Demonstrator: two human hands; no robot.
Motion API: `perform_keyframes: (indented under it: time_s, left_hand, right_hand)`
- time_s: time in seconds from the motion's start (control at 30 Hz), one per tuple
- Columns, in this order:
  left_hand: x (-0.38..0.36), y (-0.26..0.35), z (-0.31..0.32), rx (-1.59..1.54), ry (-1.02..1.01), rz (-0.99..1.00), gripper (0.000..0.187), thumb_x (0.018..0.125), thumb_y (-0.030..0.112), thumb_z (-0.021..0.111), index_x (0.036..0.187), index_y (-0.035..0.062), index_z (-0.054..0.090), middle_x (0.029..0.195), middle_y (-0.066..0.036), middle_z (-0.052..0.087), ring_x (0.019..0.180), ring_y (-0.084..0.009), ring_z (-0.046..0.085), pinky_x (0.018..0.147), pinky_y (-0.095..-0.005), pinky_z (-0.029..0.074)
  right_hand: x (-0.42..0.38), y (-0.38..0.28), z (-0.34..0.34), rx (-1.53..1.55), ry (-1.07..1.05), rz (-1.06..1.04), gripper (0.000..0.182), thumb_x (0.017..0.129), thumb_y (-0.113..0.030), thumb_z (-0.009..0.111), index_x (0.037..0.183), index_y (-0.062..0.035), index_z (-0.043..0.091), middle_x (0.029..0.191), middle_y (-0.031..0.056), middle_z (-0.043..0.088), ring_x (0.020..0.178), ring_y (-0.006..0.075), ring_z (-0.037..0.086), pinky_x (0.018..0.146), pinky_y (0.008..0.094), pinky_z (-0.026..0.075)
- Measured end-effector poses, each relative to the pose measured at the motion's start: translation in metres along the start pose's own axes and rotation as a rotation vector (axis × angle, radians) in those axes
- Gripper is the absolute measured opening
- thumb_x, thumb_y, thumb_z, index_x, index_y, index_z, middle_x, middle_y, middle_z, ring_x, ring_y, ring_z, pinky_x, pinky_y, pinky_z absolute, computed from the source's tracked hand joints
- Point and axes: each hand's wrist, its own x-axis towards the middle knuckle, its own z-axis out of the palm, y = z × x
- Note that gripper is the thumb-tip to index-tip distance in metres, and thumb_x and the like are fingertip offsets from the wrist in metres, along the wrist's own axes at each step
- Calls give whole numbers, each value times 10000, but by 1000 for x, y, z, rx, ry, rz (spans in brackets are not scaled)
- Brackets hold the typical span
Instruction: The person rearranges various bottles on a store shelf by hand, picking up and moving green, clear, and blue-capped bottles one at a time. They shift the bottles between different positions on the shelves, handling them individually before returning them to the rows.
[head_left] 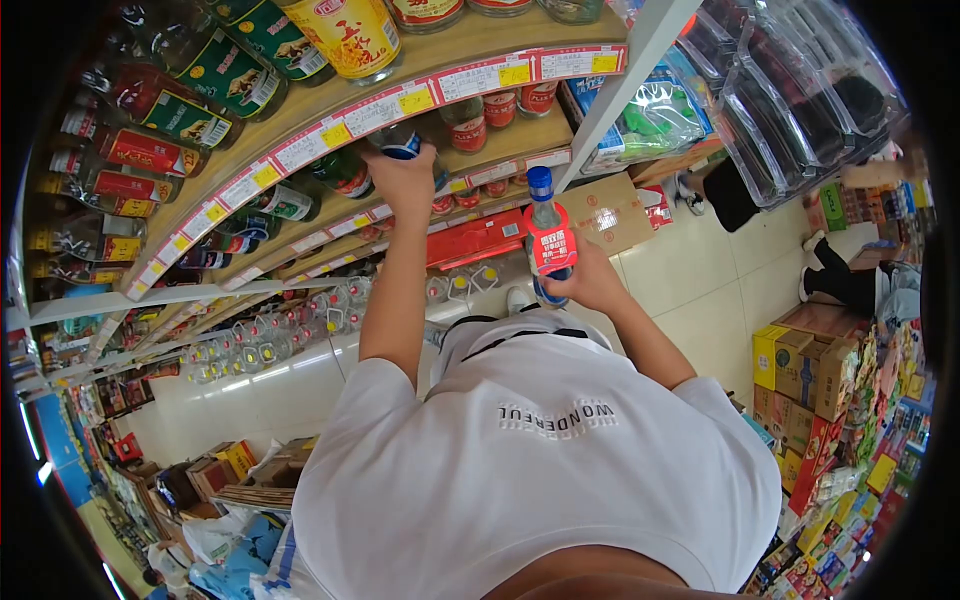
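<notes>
My left hand (402, 182) reaches into the shelf below the top one, its fingers wrapped round a bottle with a blue label (399, 144). The shelf edge above hides the upper part of that bottle. Upright in front of my body, a clear glass bottle with a blue cap (541, 212) and a red tag is gripped by my right hand (588, 278). Beside my left hand on the same shelf stand red-labelled bottles (466, 128) on one side and a dark green bottle (342, 172) on the other.
Price labels line the upper shelf edge (405, 100), which carries large bottles. A white shelf post (625, 95) rises right of my hands. Below are a cardboard box (603, 215), a red box (475, 240) and several plastic jugs (265, 335). Another person's legs (840, 280) show at right.
</notes>
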Motion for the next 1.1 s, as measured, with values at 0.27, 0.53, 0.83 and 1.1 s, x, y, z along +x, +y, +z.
perform_keyframes:
  time_s: [0.27, 0.53, 0.83, 1.1]
  left_hand:
    - [-28, -3, -31, 4, -223, -97, 731, 699, 265, 864, 1226, -40, 458, 1126, -276, 649, 1016, -414, 667, 883, -458, 517]
    - [-86, -40, -123, -43, -365, -210, 814, 710, 293, 878, 1305, -18, 417, 1198, -230, 629, 1110, -335, 636, 955, -405, 496]
    - [-94, -95, -187, -170, -212, -128, 815, 735, 134, 864, 1354, -25, 359, 1252, -166, 608, 1138, -246, 613, 1034, -376, 454]
    - [-82, -109, -216, -332, -131, -270, 872, 714, 163, 891, 1361, -18, 337, 1280, -193, 571, 1176, -285, 584, 1051, -396, 438]
  right_hand:
    - [26, -21, 6, -18, -16, -43, 756, 691, -421, 847, 1215, 17, 523, 1035, 268, 687, 983, 452, 660, 857, 490, 526]
    - [76, -64, 33, -55, 15, -151, 785, 703, -438, 837, 1249, 23, 513, 1046, 276, 685, 964, 476, 664, 856, 510, 533]
    - [158, -123, 83, -8, 126, -238, 720, 699, -415, 853, 1169, 34, 544, 1036, 289, 685, 974, 457, 676, 868, 486, 540]
    - [215, -134, 116, -60, 123, -317, 687, 710, -428, 848, 1214, -19, 620, 1005, 221, 713, 945, 420, 693, 843, 461, 553]
